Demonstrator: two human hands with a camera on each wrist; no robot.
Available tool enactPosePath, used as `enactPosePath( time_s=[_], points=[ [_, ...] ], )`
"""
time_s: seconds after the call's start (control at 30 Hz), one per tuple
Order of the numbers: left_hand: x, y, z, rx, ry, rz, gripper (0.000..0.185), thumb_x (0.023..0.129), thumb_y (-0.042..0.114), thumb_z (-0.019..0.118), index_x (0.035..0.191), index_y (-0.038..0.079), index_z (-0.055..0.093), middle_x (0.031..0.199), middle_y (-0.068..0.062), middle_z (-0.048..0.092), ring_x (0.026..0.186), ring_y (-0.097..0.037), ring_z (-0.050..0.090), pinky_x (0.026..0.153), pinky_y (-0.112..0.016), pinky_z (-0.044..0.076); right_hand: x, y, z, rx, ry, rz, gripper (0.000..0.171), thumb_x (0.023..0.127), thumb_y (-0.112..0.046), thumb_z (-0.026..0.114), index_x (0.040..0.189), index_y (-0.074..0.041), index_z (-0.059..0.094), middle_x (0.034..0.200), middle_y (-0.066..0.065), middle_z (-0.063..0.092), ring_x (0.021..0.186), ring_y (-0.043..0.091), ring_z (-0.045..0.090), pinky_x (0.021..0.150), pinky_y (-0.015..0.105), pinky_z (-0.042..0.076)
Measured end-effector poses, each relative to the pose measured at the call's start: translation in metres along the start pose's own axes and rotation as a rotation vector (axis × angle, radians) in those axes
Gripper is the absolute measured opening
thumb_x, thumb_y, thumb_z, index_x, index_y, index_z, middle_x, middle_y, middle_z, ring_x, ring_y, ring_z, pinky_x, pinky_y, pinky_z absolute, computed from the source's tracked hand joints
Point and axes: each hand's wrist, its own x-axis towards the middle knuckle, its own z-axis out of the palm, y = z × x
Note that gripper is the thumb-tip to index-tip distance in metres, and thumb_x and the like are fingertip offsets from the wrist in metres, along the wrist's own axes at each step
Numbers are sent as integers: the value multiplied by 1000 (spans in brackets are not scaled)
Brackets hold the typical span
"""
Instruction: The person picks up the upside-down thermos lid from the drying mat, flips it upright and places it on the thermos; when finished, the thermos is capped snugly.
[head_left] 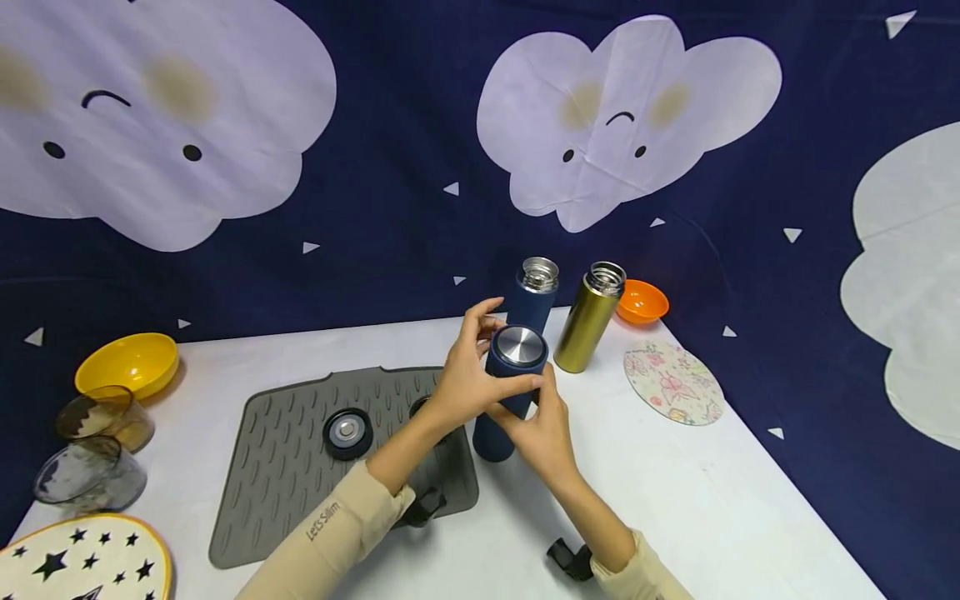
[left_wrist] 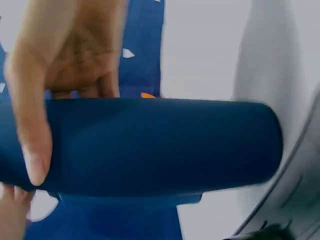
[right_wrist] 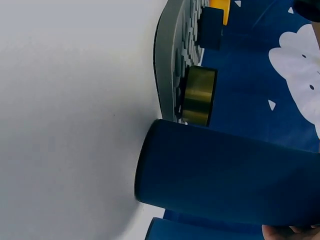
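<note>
A dark navy backdrop (head_left: 390,208) is hung behind the scene, printed with large pale lilac clouds (head_left: 622,117) bearing small faces and scattered with little white triangles (head_left: 451,189). The cloth is creased in places. In front of it a white counter (head_left: 712,500) is seen, its surface evenly lit, with soft shadows cast beside what stands on it.

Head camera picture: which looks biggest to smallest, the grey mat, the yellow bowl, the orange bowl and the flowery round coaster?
1. Grey mat, by far the largest.
2. Yellow bowl and flowery round coaster look about alike, so I won't rank them.
3. Orange bowl, smallest, though it sits farthest back, which shrinks it.
</note>
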Motion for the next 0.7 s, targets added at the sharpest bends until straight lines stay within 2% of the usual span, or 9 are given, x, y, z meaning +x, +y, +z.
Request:
enactPosePath(
  time_s=[0.1, 0.17, 0.23, 0.3, 0.37, 0.43, 0.5, 0.6, 0.7],
  points=[
    [0, 0, -4, -190, -51, 4, 99, 77, 14, 70, 158, 17, 12, 157, -14, 23, 138, -36, 40, 114, -60, 29, 0, 0, 1, 10, -9, 9, 75, 78, -20, 85, 140, -11, 44, 130, 12, 63, 118, 30, 62, 99, 52, 49],
    [-2, 1, -5, -203, -60, -4, 101, 79, 26, 73, 158, 20, 11, 161, -9, 14, 143, -35, 34, 114, -65, 25, -1, 0, 1, 9, -8, 17, 75, 78, -21, 86, 139, -12, 44, 129, 11, 63, 119, 29, 62, 99, 52, 49],
    [-2, 3, -5, -95, -34, -4, 102, 78, 39, 79, 157, 20, 16, 158, -6, 22, 143, -29, 33, 118, -59, 22, -1, 0, 1, 6, -1, 16, 71, 78, -19, 85, 136, -11, 46, 126, 11, 65, 118, 29, 62, 99, 52, 49],
    [-1, 4, -5, -51, -32, -2, 105, 75, 37, 86, 155, 16, 21, 151, -13, 35, 137, -30, 42, 117, -54, 28, -1, 0, 1, -2, 9, 14, 69, 77, -18, 85, 135, -11, 47, 126, 11, 65, 119, 29, 62, 99, 52, 49],
    [0, 3, -7, -122, -58, -4, 93, 80, 26, 80, 153, 12, 23, 143, -22, 45, 133, -35, 46, 115, -54, 33, -1, 1, 2, 0, 8, 9, 72, 77, -18, 85, 137, -11, 46, 127, 11, 64, 118, 29, 62, 99, 52, 49],
    [0, 0, -10, -216, -91, -3, 90, 81, 20, 71, 154, 11, 20, 147, -23, 43, 140, -35, 39, 119, -55, 24, -2, 1, 2, 13, 2, 10, 77, 77, -19, 86, 141, -12, 44, 129, 10, 63, 118, 28, 62, 99, 51, 49],
    [-1, -1, -12, -263, -106, -21, 92, 81, 26, 72, 155, 11, 19, 154, -21, 38, 145, -33, 31, 120, -58, 17, -2, 1, 3, 18, -5, 14, 79, 76, -20, 87, 142, -14, 43, 130, 9, 63, 118, 27, 62, 99, 51, 49],
    [-3, 0, -9, -87, -73, -41, 97, 76, 42, 83, 151, 13, 29, 152, -9, 41, 144, -22, 33, 120, -51, 20, -1, 1, 3, 7, 0, 5, 73, 77, -17, 86, 138, -12, 46, 127, 9, 64, 118, 27, 62, 98, 50, 49],
    [-2, 1, -5, -18, -60, -67, 87, 73, 28, 88, 142, 8, 40, 139, -11, 53, 130, -26, 49, 115, -49, 33, -1, 2, 2, 2, 9, -7, 71, 77, -15, 85, 137, -10, 46, 128, 10, 64, 119, 29, 61, 98, 52, 49]
  ],
)
